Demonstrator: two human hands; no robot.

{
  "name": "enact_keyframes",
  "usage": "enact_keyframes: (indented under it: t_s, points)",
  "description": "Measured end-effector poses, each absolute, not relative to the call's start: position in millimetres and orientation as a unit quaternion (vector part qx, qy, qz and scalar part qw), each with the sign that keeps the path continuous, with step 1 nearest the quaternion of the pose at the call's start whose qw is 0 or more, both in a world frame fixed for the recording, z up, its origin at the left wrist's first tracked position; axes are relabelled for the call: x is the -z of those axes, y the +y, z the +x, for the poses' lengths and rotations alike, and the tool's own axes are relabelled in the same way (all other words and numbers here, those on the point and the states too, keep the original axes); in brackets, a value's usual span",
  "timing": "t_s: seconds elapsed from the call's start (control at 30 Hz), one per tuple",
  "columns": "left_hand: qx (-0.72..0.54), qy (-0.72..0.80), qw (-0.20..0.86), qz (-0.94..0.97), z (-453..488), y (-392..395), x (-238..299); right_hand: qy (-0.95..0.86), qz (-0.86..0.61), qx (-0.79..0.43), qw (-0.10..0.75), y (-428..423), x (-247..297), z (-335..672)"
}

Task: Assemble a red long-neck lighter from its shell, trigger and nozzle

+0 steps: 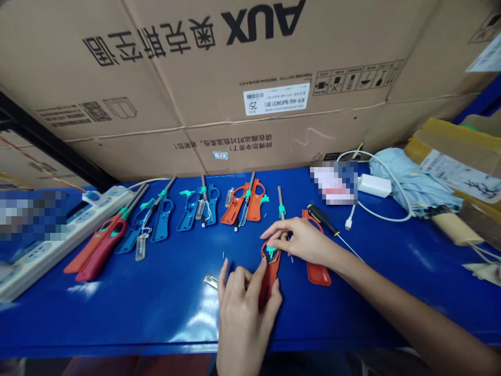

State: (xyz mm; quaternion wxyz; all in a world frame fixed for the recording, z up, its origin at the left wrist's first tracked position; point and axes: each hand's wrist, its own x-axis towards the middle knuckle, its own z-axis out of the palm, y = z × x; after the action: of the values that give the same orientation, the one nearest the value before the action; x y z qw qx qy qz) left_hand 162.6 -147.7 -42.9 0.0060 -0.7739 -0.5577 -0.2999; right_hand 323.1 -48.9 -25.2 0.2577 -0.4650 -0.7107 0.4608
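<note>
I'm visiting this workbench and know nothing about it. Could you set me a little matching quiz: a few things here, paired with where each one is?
Things:
1. red plastic lighter body
2. black-handled screwdriver
3. white power strip
4. white power adapter

Places:
A. back of the blue bench, white cable beside it
B. held by the left hand and right hand
C. along the bench's left side
D. lying just beyond the right hand

Pairs: 1-B, 2-D, 3-C, 4-A.

Printed upside down at 12 o'clock on the cardboard carton [164,99] are black "AUX" and "奥克斯空调"; its white label [276,98] reads "KFR-46L/BpR3AES1 (B1)" and "25".
</note>
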Motion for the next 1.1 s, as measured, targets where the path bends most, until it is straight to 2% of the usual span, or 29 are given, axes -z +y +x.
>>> enact_keyframes:
  t_s: [0.27, 0.47, 0.9, 1.1]
  points:
    - [0.299, -0.565, 0.018, -0.769, 162, -149, 41, -0.64, -0.412, -0.612, 0.215, -41, 19, 339]
    - [0.296, -0.574, 0.016, -0.764, 163, -148, 41, -0.635, -0.454, -0.579, 0.237, -37, 25, 344]
    - [0.32, -0.552, 0.012, -0.77, 159, -148, 48, -0.632, -0.44, -0.602, 0.21, -38, 22, 339]
    - [0.316, -0.555, 0.011, -0.769, 159, -147, 47, -0.651, -0.491, -0.545, 0.196, -42, 12, 329]
